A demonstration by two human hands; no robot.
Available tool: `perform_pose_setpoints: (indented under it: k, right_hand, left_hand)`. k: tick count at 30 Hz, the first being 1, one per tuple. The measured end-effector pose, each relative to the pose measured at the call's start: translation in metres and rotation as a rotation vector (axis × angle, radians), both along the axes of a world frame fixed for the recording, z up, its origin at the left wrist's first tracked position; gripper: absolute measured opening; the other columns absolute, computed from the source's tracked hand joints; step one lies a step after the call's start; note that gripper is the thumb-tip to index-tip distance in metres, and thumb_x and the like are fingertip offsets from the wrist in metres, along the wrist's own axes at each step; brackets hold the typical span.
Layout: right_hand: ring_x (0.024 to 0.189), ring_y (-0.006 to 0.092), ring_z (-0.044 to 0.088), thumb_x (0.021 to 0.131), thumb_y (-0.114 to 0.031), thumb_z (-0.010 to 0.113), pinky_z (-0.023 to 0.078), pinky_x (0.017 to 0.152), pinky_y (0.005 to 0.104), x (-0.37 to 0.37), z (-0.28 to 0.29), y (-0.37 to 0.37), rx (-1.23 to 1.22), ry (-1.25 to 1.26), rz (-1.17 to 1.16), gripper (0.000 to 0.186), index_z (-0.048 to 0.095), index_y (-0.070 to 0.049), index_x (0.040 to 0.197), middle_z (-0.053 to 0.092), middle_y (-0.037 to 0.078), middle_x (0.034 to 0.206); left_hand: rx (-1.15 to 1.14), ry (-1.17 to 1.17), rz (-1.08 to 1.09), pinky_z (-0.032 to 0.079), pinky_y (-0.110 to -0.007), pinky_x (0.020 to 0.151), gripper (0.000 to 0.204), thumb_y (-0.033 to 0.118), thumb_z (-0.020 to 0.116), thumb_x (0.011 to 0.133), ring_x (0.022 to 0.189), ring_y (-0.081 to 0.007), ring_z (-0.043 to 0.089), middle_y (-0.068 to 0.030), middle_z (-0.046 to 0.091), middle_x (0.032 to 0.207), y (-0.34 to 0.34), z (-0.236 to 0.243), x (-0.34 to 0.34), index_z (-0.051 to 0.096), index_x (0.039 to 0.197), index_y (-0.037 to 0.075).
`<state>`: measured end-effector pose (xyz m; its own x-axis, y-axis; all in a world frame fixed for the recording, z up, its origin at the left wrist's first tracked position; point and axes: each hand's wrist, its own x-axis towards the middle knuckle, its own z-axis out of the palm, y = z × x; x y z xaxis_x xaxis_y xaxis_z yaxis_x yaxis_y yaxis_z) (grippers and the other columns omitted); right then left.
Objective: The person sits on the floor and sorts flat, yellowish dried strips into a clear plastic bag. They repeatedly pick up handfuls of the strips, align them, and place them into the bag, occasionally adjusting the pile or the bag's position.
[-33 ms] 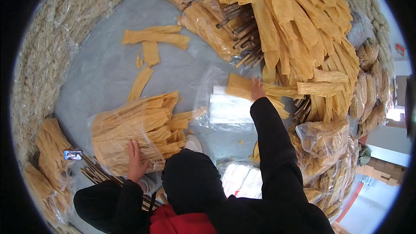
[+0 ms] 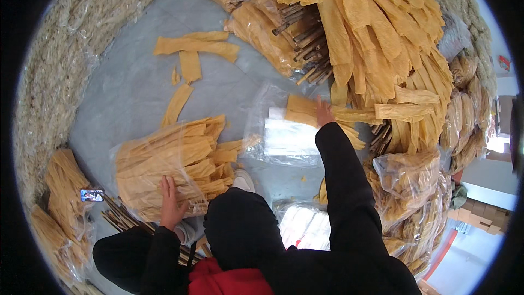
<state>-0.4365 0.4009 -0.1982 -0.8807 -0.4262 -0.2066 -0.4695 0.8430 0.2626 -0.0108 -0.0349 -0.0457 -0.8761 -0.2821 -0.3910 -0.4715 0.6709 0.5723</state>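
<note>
Bag (image 2: 147, 158) of clear plastic, packed with long yellow strips (image 2: 212, 155), lies on the grey floor (image 2: 218, 87) at the person's left, and the strips poke out past its right-hand edge. The left hand (image 2: 172, 205) rests on the plastic near that bag's lower side, fingers stretched out, thumb held apart.

The right hand (image 2: 324, 113) reaches far forward, laid over a single yellow strip (image 2: 299, 108) – whether it pinches the strip or only touches it, I can't tell from here. One end of that strip lies across a flat clear bag (image 2: 252, 145) with something white (image 2: 289, 142) in or under it.

Just beyond, a big heap (image 2: 376, 27) of yellow strips slopes down beside a bundle of brown sticks (image 2: 310, 49). More clear bags (image 2: 406, 169) – stuffed with yellowish strips – are piled at the right, and a white pack (image 2: 303, 226) in clear wrap sits close to the person. Several loose strips (image 2: 196, 48) are scattered farther off on the floor.
</note>
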Motion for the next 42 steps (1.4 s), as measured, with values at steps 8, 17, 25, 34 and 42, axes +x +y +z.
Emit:
perform_pose_setpoints:
  k: [8, 17, 25, 34, 42]
  right_hand:
    - [0.107, 0.0324, 0.044, 0.059, -0.022, 0.068, 0.035, 0.089, 0.0483, 0.034, 0.045, -0.042, 0.006, -0.194, 0.045, 0.054, 0.054, -0.005, 0.108, 0.049, 0.016, 0.11]
    - [0.075, 0.0342, 0.059, 0.064, -0.011, 0.064, 0.047, 0.064, 0.0426, 0.138, 0.138, -0.09, -0.498, -0.235, 0.061, 0.046, 0.049, -0.005, 0.107, 0.059, 0.016, 0.08]
    - [0.081, 0.0297, 0.063, 0.069, -0.009, 0.064, 0.049, 0.071, 0.0368, 0.174, 0.2, -0.035, -1.148, -0.556, -0.424, 0.042, 0.052, -0.003, 0.109, 0.063, 0.018, 0.085]
    - [0.082, 0.0225, 0.061, 0.065, -0.004, 0.072, 0.05, 0.071, 0.0329, 0.141, 0.054, 0.13, -1.601, -0.788, -1.519, 0.042, 0.056, 0.003, 0.103, 0.062, 0.011, 0.093]
    - [0.083, 0.0255, 0.061, 0.058, 0.002, 0.076, 0.054, 0.07, 0.0377, 0.152, -0.057, 0.212, -1.059, -0.252, -1.124, 0.055, 0.051, 0.004, 0.107, 0.06, 0.013, 0.098]
  left_hand:
    - [0.02, -0.006, 0.043, 0.02, -0.037, 0.106, 0.093, 0.001, 0.066, 0.067, 0.135, -0.0384, 0.005, -0.0212, -0.001, 0.146, -0.001, 0.008, 0.002, 0.012, 0.142, 0.007]
    - [0.003, -0.018, 0.044, 0.02, -0.037, 0.106, 0.095, 0.001, 0.067, 0.067, 0.135, -0.0383, 0.005, -0.0197, -0.001, 0.147, 0.002, 0.009, 0.002, 0.01, 0.142, 0.007]
    - [-0.025, 0.004, 0.024, 0.02, -0.038, 0.107, 0.096, 0.001, 0.068, 0.066, 0.135, -0.0386, 0.006, -0.0194, 0.0, 0.147, 0.0, 0.006, 0.006, 0.01, 0.142, 0.009]
    - [-0.034, -0.025, 0.025, 0.019, -0.038, 0.107, 0.095, 0.003, 0.069, 0.066, 0.134, -0.0399, 0.005, -0.0204, 0.001, 0.147, 0.001, 0.008, 0.004, 0.012, 0.141, 0.007]
    - [0.03, 0.043, -0.015, 0.015, -0.04, 0.109, 0.085, 0.011, 0.065, 0.071, 0.134, -0.0387, 0.005, -0.0239, 0.004, 0.145, -0.004, -0.033, -0.007, 0.016, 0.14, 0.003]
